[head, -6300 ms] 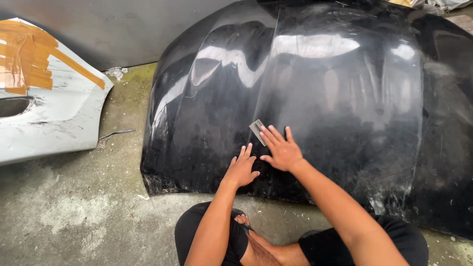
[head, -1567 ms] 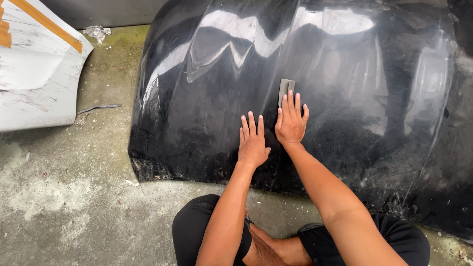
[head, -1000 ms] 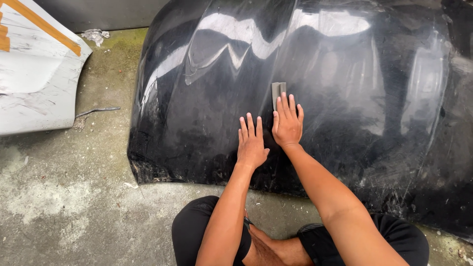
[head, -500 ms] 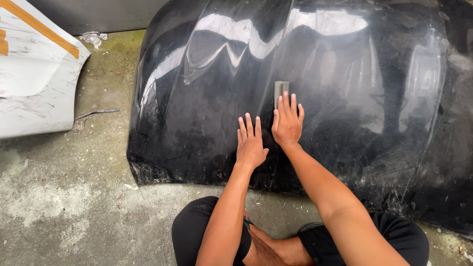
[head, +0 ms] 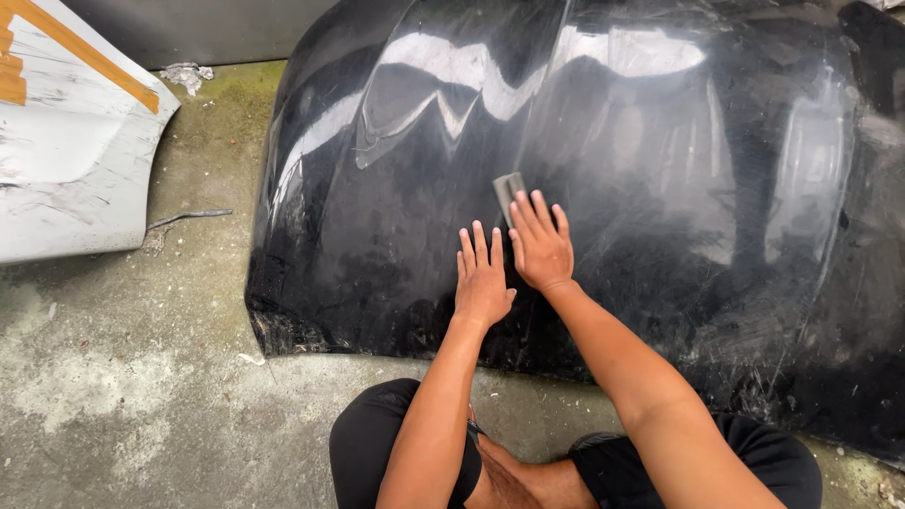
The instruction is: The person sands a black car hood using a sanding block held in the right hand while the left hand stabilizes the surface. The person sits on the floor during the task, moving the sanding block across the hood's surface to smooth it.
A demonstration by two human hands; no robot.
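Since half a second ago barely shifting, the right hand (head: 539,247) is pressing a small grey sanding pad (head: 509,189) flat-fingered at frame centre on the black car hood (head: 660,141), left hand (head: 483,279) lying open beside it, and uneven pressure could be gouging the finish.

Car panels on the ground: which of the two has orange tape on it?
The white panel at the far left has orange tape along its top. The big black hood, where both hands rest, has no tape.
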